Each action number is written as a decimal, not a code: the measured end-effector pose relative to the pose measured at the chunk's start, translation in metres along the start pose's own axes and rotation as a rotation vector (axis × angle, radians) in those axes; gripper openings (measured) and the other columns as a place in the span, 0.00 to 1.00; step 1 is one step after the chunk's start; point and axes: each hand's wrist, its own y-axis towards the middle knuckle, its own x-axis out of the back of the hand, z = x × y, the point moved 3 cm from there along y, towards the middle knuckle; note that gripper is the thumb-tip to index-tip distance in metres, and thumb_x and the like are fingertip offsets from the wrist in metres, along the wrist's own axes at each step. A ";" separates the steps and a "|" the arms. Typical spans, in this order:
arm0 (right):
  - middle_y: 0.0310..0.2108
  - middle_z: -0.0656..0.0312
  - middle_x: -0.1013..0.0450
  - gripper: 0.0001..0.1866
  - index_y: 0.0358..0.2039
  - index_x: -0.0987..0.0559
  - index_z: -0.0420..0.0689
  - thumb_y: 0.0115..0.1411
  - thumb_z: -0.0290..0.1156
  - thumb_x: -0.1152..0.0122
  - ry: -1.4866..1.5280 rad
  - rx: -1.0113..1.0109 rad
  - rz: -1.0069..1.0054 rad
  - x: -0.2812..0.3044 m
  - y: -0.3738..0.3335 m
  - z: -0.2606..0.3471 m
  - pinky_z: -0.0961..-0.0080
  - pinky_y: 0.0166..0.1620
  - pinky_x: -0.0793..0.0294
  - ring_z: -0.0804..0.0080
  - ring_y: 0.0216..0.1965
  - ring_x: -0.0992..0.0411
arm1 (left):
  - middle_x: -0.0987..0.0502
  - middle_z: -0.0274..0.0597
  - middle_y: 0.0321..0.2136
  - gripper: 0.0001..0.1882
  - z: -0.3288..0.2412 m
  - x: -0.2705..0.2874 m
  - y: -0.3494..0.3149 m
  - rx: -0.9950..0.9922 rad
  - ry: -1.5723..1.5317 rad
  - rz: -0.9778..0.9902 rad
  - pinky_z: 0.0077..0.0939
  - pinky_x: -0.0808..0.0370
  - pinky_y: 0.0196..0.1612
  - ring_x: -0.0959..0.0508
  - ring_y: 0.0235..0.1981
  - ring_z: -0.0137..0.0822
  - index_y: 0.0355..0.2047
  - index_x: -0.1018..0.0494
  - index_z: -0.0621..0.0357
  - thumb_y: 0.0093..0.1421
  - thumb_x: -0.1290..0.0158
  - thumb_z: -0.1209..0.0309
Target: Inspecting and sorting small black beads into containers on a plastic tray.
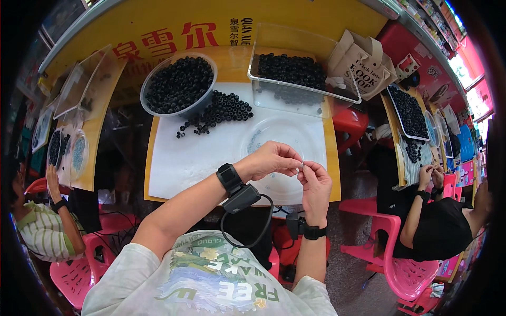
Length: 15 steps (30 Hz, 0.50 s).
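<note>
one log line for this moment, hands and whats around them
left hand: pinching small part | right hand: pinching same small part | nearby: clear tray, loose black beads, round bowl

Glossy black beads [219, 109], clear plastic tub [178, 84] (see-through walls), matt white sheet [184, 158], brown paper bag [361, 63]

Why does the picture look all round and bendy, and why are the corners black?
In the head view, a fisheye lens bends straight lines near the rim, so the yellow table edge curves; the corners fall outside the lens circle and stay black. The middle is sharp: left hand and right hand look clear, and daylight glares at the upper right.
</note>
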 end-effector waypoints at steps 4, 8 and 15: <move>0.35 0.60 0.22 0.06 0.42 0.21 0.34 0.66 0.21 0.41 -0.070 -0.006 -0.018 -0.005 -0.002 0.003 0.83 0.40 0.24 0.78 0.32 0.25 | 0.18 0.42 0.35 0.10 0.003 0.006 0.003 -0.006 -0.016 -0.038 0.24 0.17 0.41 0.17 0.33 0.30 0.41 0.21 0.66 0.64 0.38 0.72; 0.34 0.60 0.22 0.05 0.41 0.21 0.35 0.65 0.20 0.40 -0.172 0.023 -0.039 -0.002 0.000 -0.001 0.82 0.40 0.23 0.77 0.32 0.25 | 0.18 0.42 0.34 0.10 0.003 0.006 0.003 -0.003 -0.029 -0.072 0.24 0.17 0.41 0.17 0.33 0.30 0.41 0.21 0.66 0.62 0.37 0.72; 0.34 0.61 0.22 0.05 0.41 0.20 0.35 0.65 0.21 0.38 0.042 -0.051 -0.046 0.003 0.000 -0.005 0.83 0.39 0.24 0.79 0.32 0.25 | 0.17 0.41 0.33 0.08 0.000 -0.002 -0.002 -0.188 0.142 -0.042 0.23 0.17 0.40 0.17 0.33 0.28 0.39 0.20 0.65 0.61 0.37 0.74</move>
